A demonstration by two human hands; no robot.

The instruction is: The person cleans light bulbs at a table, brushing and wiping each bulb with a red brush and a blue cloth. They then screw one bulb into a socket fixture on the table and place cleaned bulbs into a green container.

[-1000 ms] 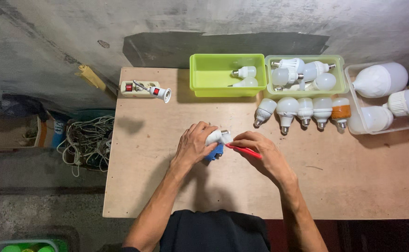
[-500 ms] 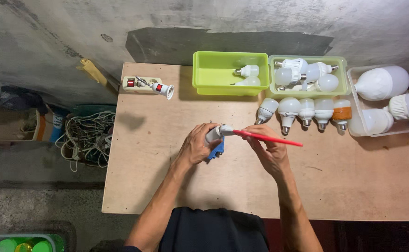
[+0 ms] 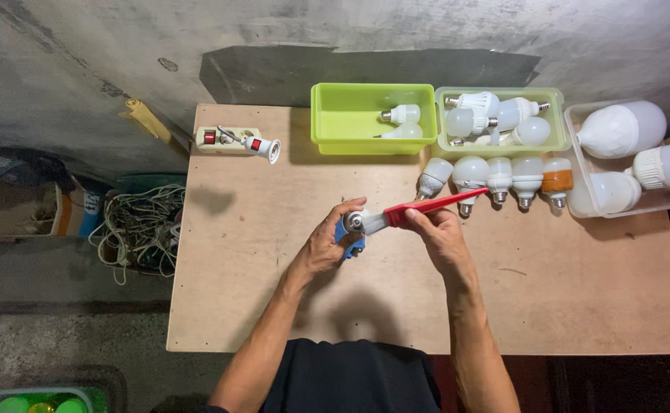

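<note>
Near the lower middle of the frame, both forearms reaching up over the plywood table [image 3: 258,306]. At the centre, left hand [image 3: 326,246] curled closed around a small bulb [image 3: 355,222], metal base turned outward to the right, blue piece under the fingers; held this way probably to keep the base steady and exposed. Right hand [image 3: 436,235] pinched shut on a red flat tool [image 3: 433,206], its tip meeting the bulb base, handle slanting up to the right.

Just beyond, a row of five LED bulbs [image 3: 495,177] lying with bases toward the person, one with an orange collar. Farther up, bright green bin [image 3: 327,122] holding two bulbs, pale green bin [image 3: 558,122] with several more, clear tray [image 3: 580,153] at upper right with large bulbs. Upper left of the table, a socket tester with red switch [image 3: 235,141]. Left of the table, on the floor, a coil of cable [image 3: 140,229].
</note>
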